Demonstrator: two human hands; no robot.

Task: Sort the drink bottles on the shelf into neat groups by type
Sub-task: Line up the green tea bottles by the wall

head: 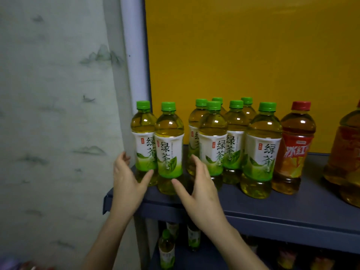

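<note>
At the far left hangs a pale grey-green curtain printed with ink-wash mountains, next to the white upright post of the rack. The left hand is raised at the corner of the dark blue metal shelf. Its grip is open, fingers spread and thumb reaching toward the base of the leftmost clear plastic green-tea bottle; I cannot tell whether it touches. A second green-tea bottle stands just beside it. Both have green caps and white-and-green labels reading 绿茶, with a small red seal too small to read. The right hand is on their other side, grip likewise open, fingers straight, holding nothing. Behind it a cluster of six more green-tea bottles stands packed together before the yellow back panel. Just beside them is a red-capped amber tea bottle whose red label shows 冰红, then a larger amber bottle cut off at the edge. Dim green-capped bottles stand on the level below.
</note>
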